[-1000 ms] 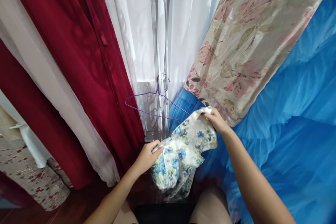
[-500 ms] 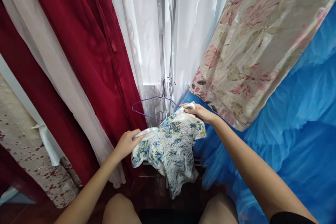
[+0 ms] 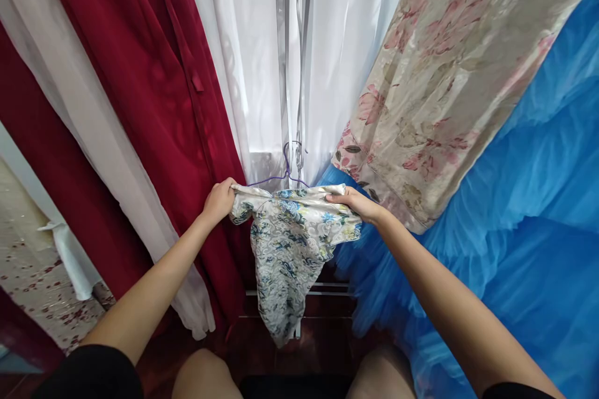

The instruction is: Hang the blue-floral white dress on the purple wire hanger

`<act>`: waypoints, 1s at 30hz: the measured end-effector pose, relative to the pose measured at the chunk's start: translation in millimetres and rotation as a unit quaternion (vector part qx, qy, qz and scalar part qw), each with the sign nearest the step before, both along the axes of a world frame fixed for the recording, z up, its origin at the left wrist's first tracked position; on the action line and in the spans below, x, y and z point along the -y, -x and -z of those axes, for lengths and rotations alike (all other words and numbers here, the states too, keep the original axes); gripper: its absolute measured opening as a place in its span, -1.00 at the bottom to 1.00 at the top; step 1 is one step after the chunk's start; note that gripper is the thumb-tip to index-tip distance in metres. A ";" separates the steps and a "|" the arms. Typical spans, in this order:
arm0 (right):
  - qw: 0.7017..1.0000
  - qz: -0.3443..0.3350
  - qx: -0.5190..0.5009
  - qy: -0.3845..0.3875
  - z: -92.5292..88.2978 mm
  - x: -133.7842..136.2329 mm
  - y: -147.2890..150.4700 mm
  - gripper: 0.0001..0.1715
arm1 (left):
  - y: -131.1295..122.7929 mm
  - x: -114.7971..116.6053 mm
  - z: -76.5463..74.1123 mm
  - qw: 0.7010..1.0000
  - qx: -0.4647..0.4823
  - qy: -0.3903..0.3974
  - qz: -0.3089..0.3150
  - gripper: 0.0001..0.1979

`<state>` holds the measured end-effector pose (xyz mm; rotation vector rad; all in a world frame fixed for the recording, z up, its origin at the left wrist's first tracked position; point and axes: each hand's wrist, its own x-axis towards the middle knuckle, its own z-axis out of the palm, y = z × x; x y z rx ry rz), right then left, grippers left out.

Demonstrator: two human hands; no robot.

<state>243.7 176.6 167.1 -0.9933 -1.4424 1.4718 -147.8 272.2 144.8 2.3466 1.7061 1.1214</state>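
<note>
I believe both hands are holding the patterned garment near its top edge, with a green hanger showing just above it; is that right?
Not quite: the hanger is purple, as the head view shows. The left hand and right hand do hold the patterned garment near its top edge.

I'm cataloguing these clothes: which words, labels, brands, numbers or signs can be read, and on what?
No text can be read for certain.
Pink-flowered cream cloth: a dark mark near its lower left edge, too small to tell whether it is lettering.
Blue-flowered garment in left hand and right hand: no lettering shows.
</note>
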 end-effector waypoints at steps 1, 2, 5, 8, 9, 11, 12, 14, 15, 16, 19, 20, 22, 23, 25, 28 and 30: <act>1.000 0.001 -0.001 0.003 0.8 -0.7 -1.1 -0.56 | -4.1 -2.0 1.0 1.000 0.016 -0.004 0.016 -0.79; 1.000 0.002 -0.001 0.005 1.5 -1.6 -2.0 -0.57 | -8.1 -3.1 1.5 0.999 0.033 -0.008 0.031 -0.78; 1.000 0.014 0.003 0.020 3.5 -4.1 -3.7 -0.59 | -19.8 0.1 -2.2 0.994 0.082 -0.019 0.063 -0.76; 0.999 0.032 -0.014 0.010 11.6 -1.4 -6.7 -0.50 | -28.2 12.2 -12.8 0.989 0.126 -0.048 0.060 -0.66; 0.999 0.050 -0.019 -0.007 17.1 1.1 -8.7 -0.47 | -29.9 17.3 -16.5 0.988 0.134 -0.055 0.058 -0.64; 0.993 0.103 -0.009 -0.048 32.5 8.6 -14.1 -0.47 | -31.6 27.2 -22.0 0.987 0.139 -0.051 0.056 -0.64; 0.989 0.133 0.002 -0.061 41.5 13.1 -17.3 -0.49 | -31.9 31.8 -23.5 0.988 0.138 -0.041 0.059 -0.61; 0.981 0.178 0.018 -0.069 57.3 22.3 -24.1 -0.51 | -32.8 40.5 -24.4 0.988 0.139 -0.024 0.066 -0.57; 0.979 0.192 0.014 -0.071 62.0 26.3 -27.4 -0.51 | -33.7 44.7 -24.3 0.987 0.141 -0.022 0.070 -0.57; 0.976 0.206 0.003 -0.074 63.6 29.5 -30.3 -0.51 | -35.0 49.1 -24.4 0.987 0.142 -0.026 0.077 -0.59; 0.963 0.246 -0.047 -0.095 45.7 31.4 -35.0 -0.56 | -41.3 62.0 -28.9 0.987 0.120 -0.046 0.099 -0.64; 0.959 0.256 -0.064 -0.099 33.5 29.8 -34.4 -0.56 | -43.5 65.5 -31.9 0.987 0.107 -0.055 0.102 -0.66; 0.953 0.267 -0.097 -0.103 5.0 25.8 -27.8 -0.53 | -46.8 69.3 -38.9 0.989 0.084 -0.071 0.097 -0.68; 0.952 0.267 -0.108 -0.109 -8.8 25.4 -21.3 -0.50 | -47.4 69.2 -42.0 0.990 0.078 -0.076 0.088 -0.68; 0.950 0.260 -0.110 -0.138 -31.3 33.2 -0.7 -0.45 | -45.5 65.4 -44.7 0.991 0.082 -0.086 0.064 -0.68; 0.946 0.206 -0.014 -0.248 -44.6 74.3 44.4 -0.50 | -36.6 55.3 -36.1 0.980 0.169 -0.098 0.034 -0.63; 0.922 0.062 0.123 -0.361 -40.7 113.8 74.9 -0.53 | -31.0 50.2 -23.4 0.952 0.294 -0.080 0.011 -0.57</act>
